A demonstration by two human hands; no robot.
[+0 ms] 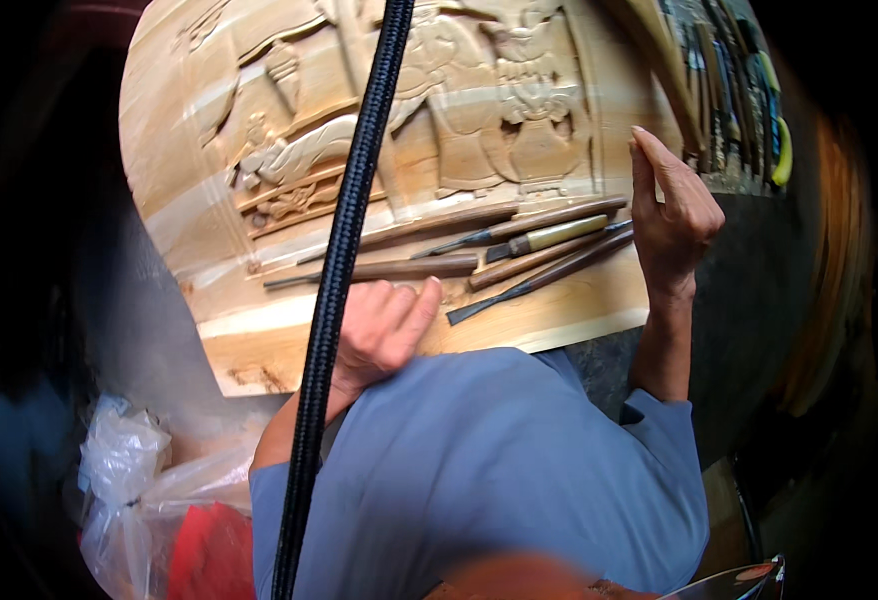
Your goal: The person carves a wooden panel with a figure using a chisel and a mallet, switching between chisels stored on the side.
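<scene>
A pale wooden board [209, 170] carved with figures in relief has several chisels with wooden handles [549, 232] lying along its lower part. My left hand [384, 330], partly behind a black braided cord [351, 220], rests near the board's front edge just below a chisel handle [429, 267], fingers loosely bent and a little apart, holding nothing visible. My right hand [674, 215] is raised at the board's right side, beside the chisel ends, with thumb and fingertips brought together; anything between them is too small to make out.
A dense row of more carving tools [719, 90], some with yellow handles, sits at the upper right beside a curved wooden piece [659, 50]. A crumpled clear plastic bag [124, 460] with red material [209, 550] is at lower left. Long orange-brown shapes [819, 280] show at far right.
</scene>
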